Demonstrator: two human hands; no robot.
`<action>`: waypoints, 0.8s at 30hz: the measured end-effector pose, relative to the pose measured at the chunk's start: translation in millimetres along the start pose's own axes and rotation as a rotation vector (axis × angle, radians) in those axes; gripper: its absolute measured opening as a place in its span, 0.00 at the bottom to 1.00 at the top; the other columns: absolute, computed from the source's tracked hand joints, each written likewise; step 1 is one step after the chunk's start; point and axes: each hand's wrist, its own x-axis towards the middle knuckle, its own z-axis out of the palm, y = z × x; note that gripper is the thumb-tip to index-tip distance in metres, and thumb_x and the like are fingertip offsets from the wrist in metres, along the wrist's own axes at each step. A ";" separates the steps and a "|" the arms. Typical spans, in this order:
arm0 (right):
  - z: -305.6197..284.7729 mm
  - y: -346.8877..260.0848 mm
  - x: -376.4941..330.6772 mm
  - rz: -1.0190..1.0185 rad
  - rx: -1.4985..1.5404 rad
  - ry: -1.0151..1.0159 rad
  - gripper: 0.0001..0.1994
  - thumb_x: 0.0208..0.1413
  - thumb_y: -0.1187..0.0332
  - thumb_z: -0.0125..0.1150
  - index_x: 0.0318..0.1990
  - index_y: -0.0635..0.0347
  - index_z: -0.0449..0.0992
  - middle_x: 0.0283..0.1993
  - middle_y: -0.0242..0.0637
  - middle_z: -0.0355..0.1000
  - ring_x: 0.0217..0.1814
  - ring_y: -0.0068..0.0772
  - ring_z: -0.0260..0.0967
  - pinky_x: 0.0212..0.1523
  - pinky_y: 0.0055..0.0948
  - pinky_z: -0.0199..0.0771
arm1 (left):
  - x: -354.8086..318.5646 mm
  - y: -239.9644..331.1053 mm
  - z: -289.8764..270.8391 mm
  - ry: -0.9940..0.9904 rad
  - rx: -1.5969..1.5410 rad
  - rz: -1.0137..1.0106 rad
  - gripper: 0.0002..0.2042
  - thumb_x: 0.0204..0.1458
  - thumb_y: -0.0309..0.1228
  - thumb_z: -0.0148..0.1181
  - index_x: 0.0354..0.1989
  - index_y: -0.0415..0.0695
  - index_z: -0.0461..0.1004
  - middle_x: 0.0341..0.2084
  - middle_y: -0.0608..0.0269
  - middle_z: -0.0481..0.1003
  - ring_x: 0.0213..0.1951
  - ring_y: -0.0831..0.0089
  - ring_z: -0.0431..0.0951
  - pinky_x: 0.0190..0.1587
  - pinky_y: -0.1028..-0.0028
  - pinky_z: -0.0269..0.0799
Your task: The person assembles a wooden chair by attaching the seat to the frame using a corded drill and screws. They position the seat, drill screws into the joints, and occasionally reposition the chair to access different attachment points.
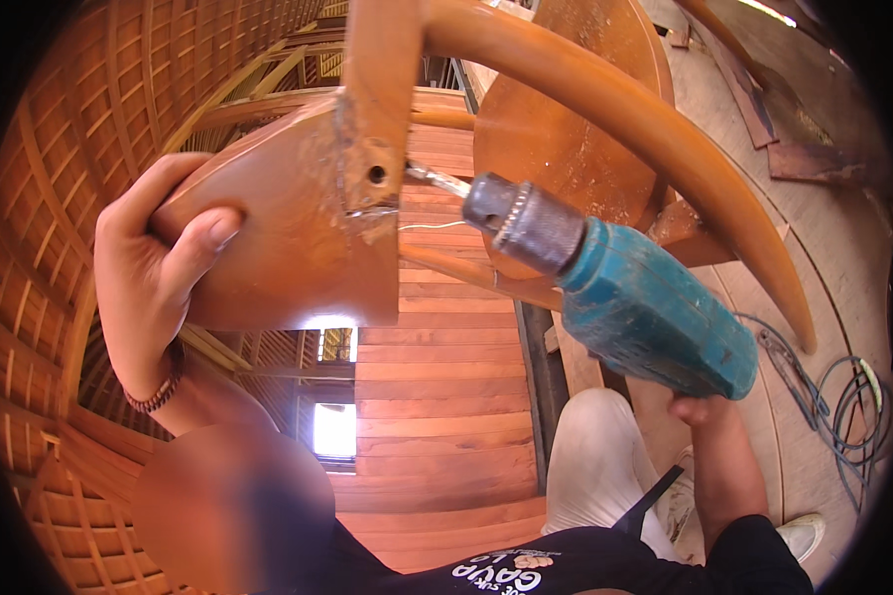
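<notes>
My left hand (154, 258) is closed round the edge of a varnished wooden panel (288, 238), thumb on its face, fingers behind. The panel joins a square post (379, 74) that has a dark round hole (377, 176) near the joint. Together they look like part of a wooden chair. In my right hand (700, 409) is a teal power drill (655, 307), its fingers mostly hidden behind the body. The drill's metal chuck (526, 223) holds a pale, dusty bit (437, 180). Its tip is at the post's right side; whether it has entered the wood I cannot tell.
A curved wooden rail (615, 89) arches over the drill. Behind it stands a rounded wooden panel (556, 159) speckled with dust. A grey cable (848, 416) lies coiled at the right, and wood offcuts (829, 164) rest farther back on the pale surface.
</notes>
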 end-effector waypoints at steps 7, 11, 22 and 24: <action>9.2 -4.7 0.9 0.126 0.256 0.084 0.54 0.34 0.49 0.82 0.65 0.69 0.56 0.61 0.48 0.65 0.60 0.44 0.68 0.62 0.45 0.70 | 8.2 20.7 16.9 0.203 0.520 0.153 0.22 0.55 0.48 0.61 0.20 0.40 0.77 0.14 0.53 0.70 0.19 0.56 0.71 0.23 0.65 0.66; 8.4 -2.5 10.1 0.126 0.299 -0.042 0.49 0.38 0.49 0.77 0.63 0.71 0.60 0.51 0.52 0.72 0.49 0.47 0.75 0.56 0.49 0.75 | 8.1 18.9 19.9 0.273 0.540 0.201 0.23 0.61 0.46 0.53 0.21 0.40 0.76 0.15 0.53 0.71 0.21 0.55 0.73 0.25 0.63 0.67; 11.6 22.6 12.5 0.058 0.326 -0.055 0.46 0.42 0.51 0.75 0.63 0.72 0.61 0.49 0.53 0.74 0.47 0.47 0.77 0.51 0.49 0.80 | 7.3 13.9 16.9 0.227 0.582 0.179 0.24 0.61 0.47 0.53 0.21 0.40 0.77 0.16 0.53 0.72 0.22 0.55 0.74 0.25 0.62 0.67; 11.0 24.9 12.6 0.064 0.263 -0.012 0.48 0.41 0.48 0.74 0.63 0.72 0.60 0.49 0.53 0.74 0.46 0.47 0.77 0.54 0.47 0.78 | 6.6 13.9 16.5 0.233 0.607 0.195 0.24 0.61 0.46 0.53 0.20 0.40 0.77 0.16 0.53 0.72 0.22 0.55 0.74 0.25 0.62 0.67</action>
